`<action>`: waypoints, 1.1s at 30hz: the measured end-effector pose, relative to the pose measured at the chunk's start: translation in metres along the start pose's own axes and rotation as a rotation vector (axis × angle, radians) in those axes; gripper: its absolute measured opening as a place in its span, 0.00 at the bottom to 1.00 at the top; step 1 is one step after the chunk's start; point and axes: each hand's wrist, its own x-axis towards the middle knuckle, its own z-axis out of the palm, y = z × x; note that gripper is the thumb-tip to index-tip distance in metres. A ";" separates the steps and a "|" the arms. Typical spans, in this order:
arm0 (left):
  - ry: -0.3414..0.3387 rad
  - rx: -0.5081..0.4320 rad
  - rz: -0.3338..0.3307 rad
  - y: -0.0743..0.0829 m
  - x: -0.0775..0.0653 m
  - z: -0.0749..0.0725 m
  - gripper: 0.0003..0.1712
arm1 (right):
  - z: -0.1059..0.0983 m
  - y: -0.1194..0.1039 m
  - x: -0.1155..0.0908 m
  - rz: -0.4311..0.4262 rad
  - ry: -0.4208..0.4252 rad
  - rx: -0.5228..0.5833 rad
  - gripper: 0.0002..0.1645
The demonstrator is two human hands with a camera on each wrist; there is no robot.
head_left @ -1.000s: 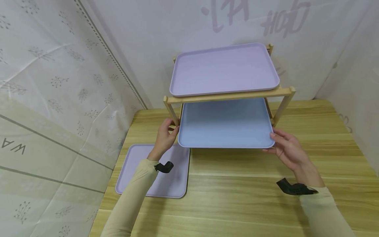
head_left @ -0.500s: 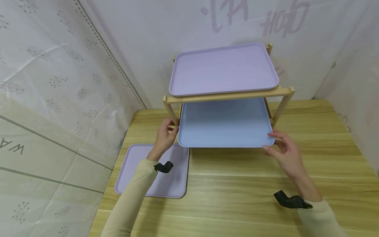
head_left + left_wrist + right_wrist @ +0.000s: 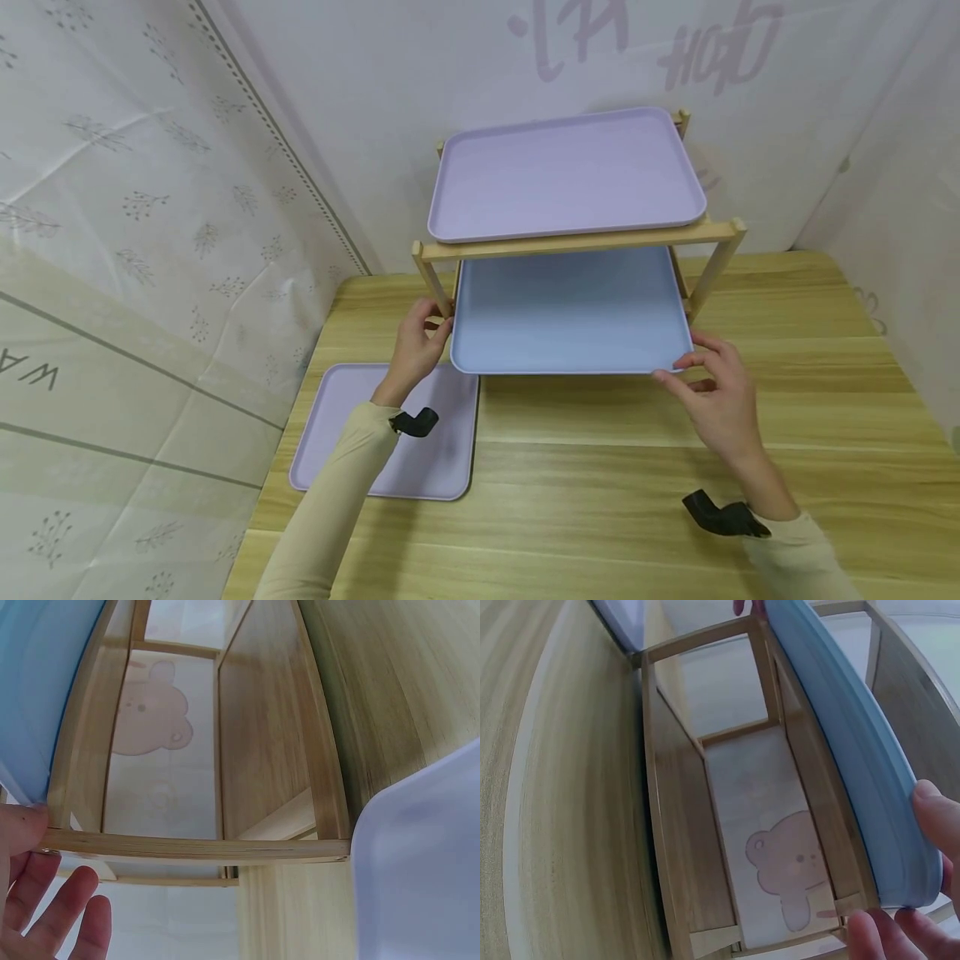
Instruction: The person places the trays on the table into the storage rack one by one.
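Observation:
A light blue tray (image 3: 570, 321) lies on the middle shelf of a wooden rack (image 3: 577, 242), its front part sticking out past the rack's front. My left hand (image 3: 416, 346) grips the rack at its front left post, thumb close against the tray's left edge. In the left wrist view, the thumb (image 3: 26, 825) is at the tray's corner and the other fingers curl beyond the rail. My right hand (image 3: 720, 392) holds the tray's front right corner. In the right wrist view its thumb (image 3: 930, 799) presses the tray's front edge, with fingertips below the corner.
A lilac tray (image 3: 566, 175) covers the rack's top. Another lilac tray (image 3: 450, 450) lies on the wooden table (image 3: 585, 500), under the left forearm. Below the blue tray is a lower shelf board (image 3: 262, 712). Patterned cloth (image 3: 150, 250) hangs at the left and back.
My right hand has shifted from the tray's right side round its front right corner, thumb moving left to the front edge. The left hand and the trays look unchanged.

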 end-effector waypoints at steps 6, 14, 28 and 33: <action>-0.001 0.012 0.014 -0.001 0.000 0.000 0.15 | 0.005 0.002 0.003 -0.045 0.055 -0.047 0.15; 0.013 -0.004 0.010 -0.001 0.001 0.001 0.16 | 0.012 0.005 0.009 -0.076 0.090 -0.082 0.15; 0.002 0.000 0.019 -0.001 0.000 0.000 0.15 | 0.022 0.003 0.022 -0.031 0.122 -0.148 0.14; 0.003 -0.010 0.014 0.000 0.000 0.000 0.15 | 0.025 0.003 0.025 -0.048 0.138 -0.188 0.14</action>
